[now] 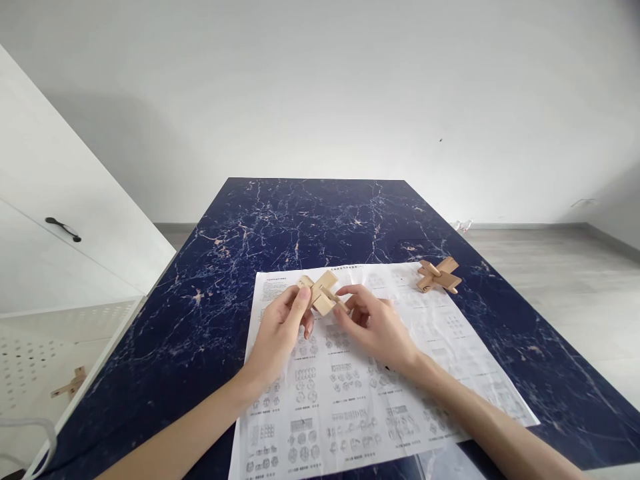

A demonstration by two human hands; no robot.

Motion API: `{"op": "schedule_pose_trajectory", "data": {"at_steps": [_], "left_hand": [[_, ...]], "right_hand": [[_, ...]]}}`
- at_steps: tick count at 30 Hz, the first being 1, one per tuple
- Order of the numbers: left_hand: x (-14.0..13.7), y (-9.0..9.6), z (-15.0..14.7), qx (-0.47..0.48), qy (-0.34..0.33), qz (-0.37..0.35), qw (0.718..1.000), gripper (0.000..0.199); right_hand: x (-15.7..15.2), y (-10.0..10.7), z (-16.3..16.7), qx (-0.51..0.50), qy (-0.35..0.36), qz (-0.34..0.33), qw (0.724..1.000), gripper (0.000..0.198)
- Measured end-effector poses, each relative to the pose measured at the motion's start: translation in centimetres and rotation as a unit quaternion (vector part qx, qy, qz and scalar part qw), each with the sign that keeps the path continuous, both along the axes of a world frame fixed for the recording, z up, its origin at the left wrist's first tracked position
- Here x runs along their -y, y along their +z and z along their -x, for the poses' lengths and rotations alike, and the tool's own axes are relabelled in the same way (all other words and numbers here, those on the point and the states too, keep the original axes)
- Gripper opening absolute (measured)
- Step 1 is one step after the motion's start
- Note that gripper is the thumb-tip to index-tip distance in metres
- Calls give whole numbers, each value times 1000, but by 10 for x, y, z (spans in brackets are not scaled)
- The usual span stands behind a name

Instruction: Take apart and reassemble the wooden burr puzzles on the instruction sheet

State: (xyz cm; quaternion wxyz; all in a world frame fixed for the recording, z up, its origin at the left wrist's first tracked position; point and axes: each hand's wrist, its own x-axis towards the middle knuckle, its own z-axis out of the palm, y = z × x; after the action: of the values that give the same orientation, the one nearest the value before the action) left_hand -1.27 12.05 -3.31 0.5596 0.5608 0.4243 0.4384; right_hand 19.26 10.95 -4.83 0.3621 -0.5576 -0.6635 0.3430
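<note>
A pale wooden interlocking puzzle (324, 291), made of crossed notched pieces, is held between both hands above a printed sheet. My left hand (287, 315) is closed on its left side, thumb on top and fingers curled beneath. From the right, my right hand (367, 317) pinches a piece at the puzzle's right end with thumb and forefinger. Under the hands lies the white instruction sheet (350, 427), covered with small drawings of puzzle parts and lines of print. The inner fingers of both hands are partly hidden.
A browner wooden cross puzzle (438, 275) rests at the sheet's upper right corner. The dark blue marble-patterned table (310, 220) ends near a white wall. At left stands a white cabinet (65, 200) with a black handle; another wooden puzzle (73, 383) lies low beside the table.
</note>
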Motion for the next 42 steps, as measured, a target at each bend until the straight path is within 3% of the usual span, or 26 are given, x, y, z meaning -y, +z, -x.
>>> {"op": "schedule_pose_trajectory", "data": {"at_steps": [8,14,21,24,26,30,33,42], "left_hand": [[5,7,-2,1,-70,3,998,44],[6,7,-3,14,-67,14,998,42],[7,8,-5,35,-34,44,998,49],[7,6,-5,38,-27,48,998,49],[8,4,-5,33,-32,48,998,49],[9,3,-4,8,-46,40,998,48],[11,5,-3,3,-48,37,998,47],[15,9,-2,-16,-79,35,996,70]], "right_hand": [[1,-4,0,113,66,-64,989,12],[0,-10,-1,155,71,-84,982,25],[2,-3,-4,61,75,-64,993,31],[5,6,-5,-44,134,-57,988,62],[6,10,-6,-98,158,-38,982,72],[6,11,-7,-135,137,-12,981,48],[4,9,-8,-130,105,-31,985,28],[4,6,-9,-122,97,-38,987,30]]}}
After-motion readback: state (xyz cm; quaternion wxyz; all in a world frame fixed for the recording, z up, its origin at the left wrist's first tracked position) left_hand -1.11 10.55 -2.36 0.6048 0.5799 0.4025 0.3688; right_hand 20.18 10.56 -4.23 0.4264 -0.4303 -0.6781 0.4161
